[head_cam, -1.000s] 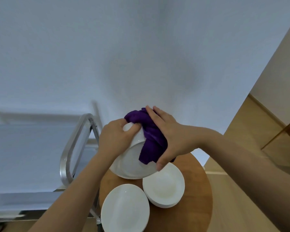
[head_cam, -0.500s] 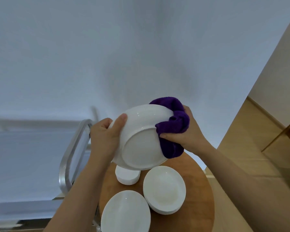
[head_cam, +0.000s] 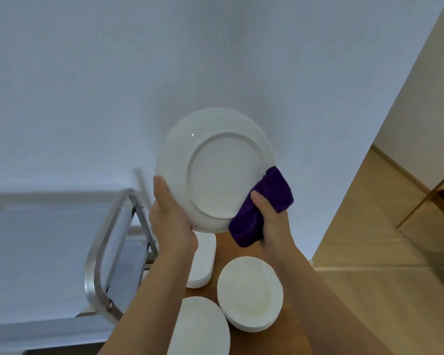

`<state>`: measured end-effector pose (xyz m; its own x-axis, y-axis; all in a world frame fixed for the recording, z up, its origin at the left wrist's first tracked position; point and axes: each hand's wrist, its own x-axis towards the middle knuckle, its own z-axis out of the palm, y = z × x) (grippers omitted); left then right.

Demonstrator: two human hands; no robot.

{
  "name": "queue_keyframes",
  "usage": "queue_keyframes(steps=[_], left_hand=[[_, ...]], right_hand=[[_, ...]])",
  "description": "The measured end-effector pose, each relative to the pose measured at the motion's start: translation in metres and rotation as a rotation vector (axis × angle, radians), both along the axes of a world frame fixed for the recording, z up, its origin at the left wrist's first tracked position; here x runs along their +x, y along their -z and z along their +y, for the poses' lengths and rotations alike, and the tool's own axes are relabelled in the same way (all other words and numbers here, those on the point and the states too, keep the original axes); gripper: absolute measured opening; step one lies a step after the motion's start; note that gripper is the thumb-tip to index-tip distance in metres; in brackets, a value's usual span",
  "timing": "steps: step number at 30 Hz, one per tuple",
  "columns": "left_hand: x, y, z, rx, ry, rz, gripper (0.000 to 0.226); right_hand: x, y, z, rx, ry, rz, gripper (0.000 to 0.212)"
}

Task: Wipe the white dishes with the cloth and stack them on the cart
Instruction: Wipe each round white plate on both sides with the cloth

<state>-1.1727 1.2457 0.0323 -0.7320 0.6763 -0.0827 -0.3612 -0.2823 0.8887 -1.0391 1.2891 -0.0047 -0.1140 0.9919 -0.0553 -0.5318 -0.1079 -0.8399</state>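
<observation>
Your left hand (head_cam: 173,221) grips the raised plate (head_cam: 214,169) by 1 edge, thumb curled over the rim; your right hand (head_cam: 273,221) pinches the cloth (head_cam: 262,213) against it. Hard rubbing risks a slip onto the dishes (head_cam: 250,293) below.

White plate (head_cam: 217,172) upright, underside showing, purple cloth (head_cam: 263,211) at its edge

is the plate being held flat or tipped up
Tipped up: the plate stands nearly on edge, its underside and foot ring facing the camera.
</observation>
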Motion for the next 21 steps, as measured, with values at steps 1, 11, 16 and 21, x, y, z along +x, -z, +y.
queue_keyframes(steps=[1, 11, 16, 21], left_hand=[[-0.001, 0.004, -0.004, 0.035, 0.033, 0.028, 0.035], [-0.065, -0.009, 0.002, -0.294, 0.719, 0.319, 0.061], [-0.041, -0.005, 0.003, -0.143, 0.445, 0.113, 0.092], [-0.011, -0.013, 0.012, 0.060, 0.306, -0.111, 0.054]], right_hand=[[0.004, -0.001, 0.001, 0.014, -0.030, 0.024, 0.057], [0.049, -0.037, 0.024, 0.356, -0.301, -0.507, 0.091], [0.047, -0.040, 0.032, 0.492, -0.122, -0.583, 0.095], [0.000, -0.007, 0.001, 0.364, 0.206, -0.366, 0.093]])
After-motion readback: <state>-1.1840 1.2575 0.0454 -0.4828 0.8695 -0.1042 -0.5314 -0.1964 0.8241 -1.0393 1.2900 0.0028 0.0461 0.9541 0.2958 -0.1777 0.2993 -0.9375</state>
